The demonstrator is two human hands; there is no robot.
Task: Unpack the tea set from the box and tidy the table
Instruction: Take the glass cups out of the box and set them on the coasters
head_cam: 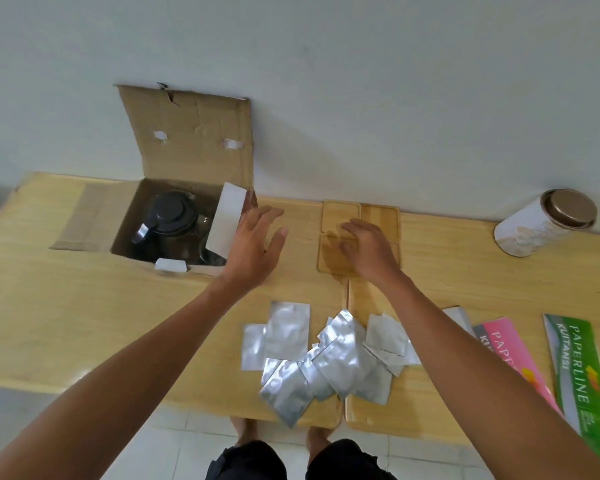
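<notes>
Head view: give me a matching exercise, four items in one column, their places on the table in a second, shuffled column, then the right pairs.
Items:
1. black teapot
2. wooden coasters
3. silver foil sachets
4. white tin with brown lid

Places:
A. far right, near the wall
B. scattered along the near edge, centre
C. inside the open cardboard box
D. under the right hand, by the wall

Pairs: 1-C, 2-D, 3-B, 4-A
</notes>
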